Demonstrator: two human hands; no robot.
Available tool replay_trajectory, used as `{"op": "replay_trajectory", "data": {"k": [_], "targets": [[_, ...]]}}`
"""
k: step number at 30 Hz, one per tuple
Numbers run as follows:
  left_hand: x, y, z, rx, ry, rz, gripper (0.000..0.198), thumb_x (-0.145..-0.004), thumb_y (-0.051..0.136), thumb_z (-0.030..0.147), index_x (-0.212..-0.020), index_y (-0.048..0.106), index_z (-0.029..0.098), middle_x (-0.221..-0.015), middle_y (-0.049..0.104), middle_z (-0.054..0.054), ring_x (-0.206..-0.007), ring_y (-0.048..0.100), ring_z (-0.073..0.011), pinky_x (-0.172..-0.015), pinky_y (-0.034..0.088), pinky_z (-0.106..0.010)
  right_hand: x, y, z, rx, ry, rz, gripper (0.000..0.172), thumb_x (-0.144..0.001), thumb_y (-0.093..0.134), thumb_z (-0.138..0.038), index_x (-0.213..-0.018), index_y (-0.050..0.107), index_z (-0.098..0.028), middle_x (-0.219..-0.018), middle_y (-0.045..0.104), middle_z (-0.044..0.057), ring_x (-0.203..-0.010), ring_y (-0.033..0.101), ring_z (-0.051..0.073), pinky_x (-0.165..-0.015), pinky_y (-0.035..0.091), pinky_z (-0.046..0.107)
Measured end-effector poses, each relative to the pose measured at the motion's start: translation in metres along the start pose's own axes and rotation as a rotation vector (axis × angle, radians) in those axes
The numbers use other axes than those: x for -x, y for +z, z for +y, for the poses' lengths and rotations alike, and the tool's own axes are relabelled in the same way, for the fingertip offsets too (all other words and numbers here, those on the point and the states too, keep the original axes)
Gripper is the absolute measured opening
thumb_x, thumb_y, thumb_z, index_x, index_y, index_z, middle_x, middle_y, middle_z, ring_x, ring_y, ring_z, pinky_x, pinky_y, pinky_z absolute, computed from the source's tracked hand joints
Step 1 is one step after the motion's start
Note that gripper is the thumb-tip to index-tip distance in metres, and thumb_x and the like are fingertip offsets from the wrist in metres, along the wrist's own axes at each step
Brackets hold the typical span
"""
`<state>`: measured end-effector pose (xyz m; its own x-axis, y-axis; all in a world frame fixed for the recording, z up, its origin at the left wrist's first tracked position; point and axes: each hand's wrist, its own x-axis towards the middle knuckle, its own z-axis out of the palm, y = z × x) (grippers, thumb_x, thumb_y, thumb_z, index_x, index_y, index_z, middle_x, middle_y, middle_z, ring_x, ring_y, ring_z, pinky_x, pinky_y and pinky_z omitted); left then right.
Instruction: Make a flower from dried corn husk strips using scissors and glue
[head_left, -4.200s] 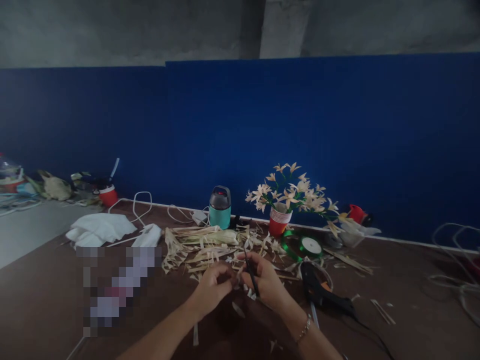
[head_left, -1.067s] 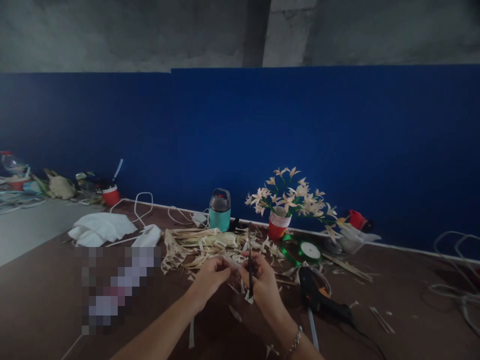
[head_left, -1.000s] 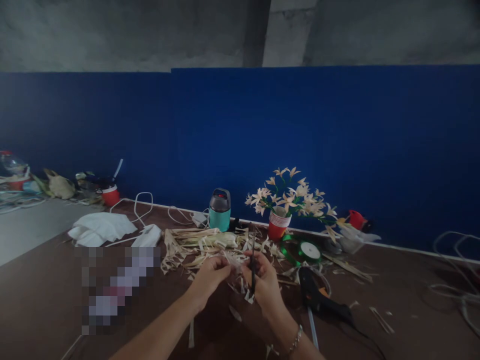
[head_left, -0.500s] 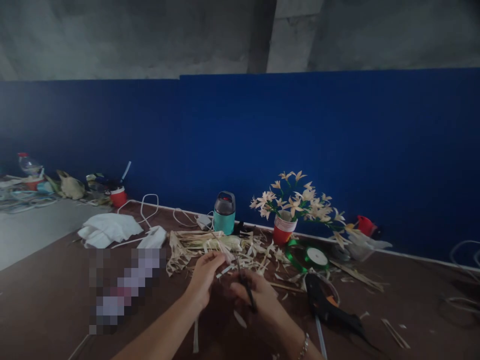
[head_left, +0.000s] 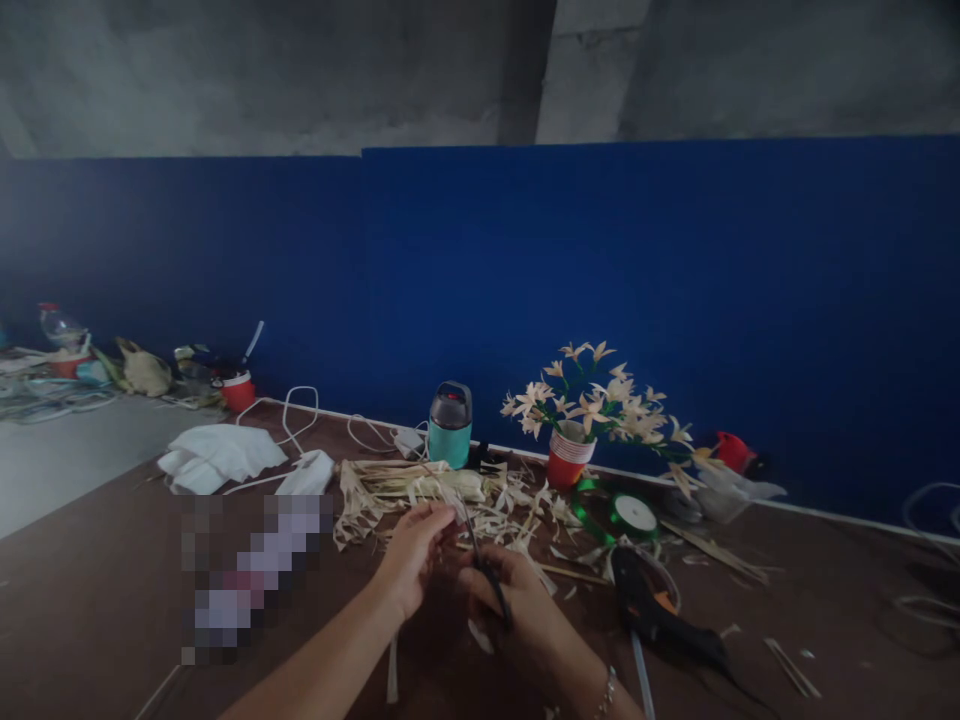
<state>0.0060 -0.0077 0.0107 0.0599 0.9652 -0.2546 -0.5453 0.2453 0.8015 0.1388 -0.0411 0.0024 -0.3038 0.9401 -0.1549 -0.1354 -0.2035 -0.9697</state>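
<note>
Low in the middle of the head view, my left hand pinches a thin pale leaf strip between its fingertips. Close beside it on the right, my right hand is wrapped round dark scissors, whose blades point up towards the strip. Both hands hover over the brown table, just in front of a pile of dried leaf strips. A bracelet shows on my right wrist.
A black glue gun lies right of my hands. Behind it are a green ribbon roll, a red cup of pale leaf flowers and a teal jar. White cloths and cables lie at the left. A blue wall stands behind.
The scissors have tilted from upright to leaning left and lowered a little. My left hand has shifted slightly with the strip. The view has moved a bit to the left.
</note>
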Motion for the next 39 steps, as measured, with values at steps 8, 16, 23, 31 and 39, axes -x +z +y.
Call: {"op": "replay_trajectory", "data": {"k": [8,16,23,31,39], "targets": [[0.001,0.001,0.001,0.039,-0.006,-0.013,0.022,-0.055,0.076,0.023,-0.069,0.061,0.015,-0.065,0.069,-0.001,-0.062,0.064,-0.0131,-0.059,0.049,-0.021,-0.005,-0.003,0.007,-0.055,0.005,-0.016,0.039,-0.059,0.074,-0.045,-0.077,0.057,-0.015,-0.044,0.046,-0.008,-0.035,0.036,0.004,-0.036,0.025,0.017],[0.000,0.000,0.000,0.075,-0.026,-0.022,0.021,-0.056,0.076,0.020,-0.070,0.061,0.015,-0.067,0.069,-0.002,-0.063,0.065,-0.0138,-0.057,0.050,-0.021,-0.007,-0.006,0.009,-0.060,0.011,-0.017,0.037,-0.059,0.074,-0.043,-0.078,0.058,-0.014,-0.046,0.049,-0.007,-0.035,0.037,0.004,-0.037,0.026,0.017],[0.000,0.002,0.001,0.085,-0.037,-0.011,0.019,-0.058,0.075,0.018,-0.070,0.060,0.015,-0.066,0.069,-0.001,-0.061,0.065,-0.0132,-0.055,0.051,-0.021,-0.007,-0.006,0.006,-0.009,0.002,0.012,0.037,-0.058,0.074,-0.043,-0.076,0.059,-0.014,-0.042,0.045,-0.009,-0.033,0.035,0.003,-0.034,0.025,0.016],[-0.005,-0.003,-0.001,0.093,-0.048,-0.004,0.017,-0.060,0.073,0.015,-0.068,0.059,0.015,-0.063,0.068,-0.001,-0.061,0.066,-0.0149,-0.054,0.051,-0.021,-0.008,-0.009,0.000,0.117,0.007,0.012,0.048,-0.054,0.072,-0.055,-0.074,0.059,-0.014,-0.041,0.045,-0.008,-0.031,0.034,0.003,-0.031,0.024,0.016],[-0.007,-0.005,0.002,0.053,-0.069,-0.048,0.012,-0.064,0.070,0.013,-0.070,0.059,0.014,-0.066,0.069,-0.004,-0.064,0.066,-0.0158,-0.054,0.052,-0.022,-0.006,-0.012,-0.004,0.194,0.024,0.018,0.050,-0.054,0.069,-0.058,-0.075,0.060,-0.014,-0.040,0.044,-0.008,-0.032,0.033,0.004,-0.031,0.023,0.017]]}}
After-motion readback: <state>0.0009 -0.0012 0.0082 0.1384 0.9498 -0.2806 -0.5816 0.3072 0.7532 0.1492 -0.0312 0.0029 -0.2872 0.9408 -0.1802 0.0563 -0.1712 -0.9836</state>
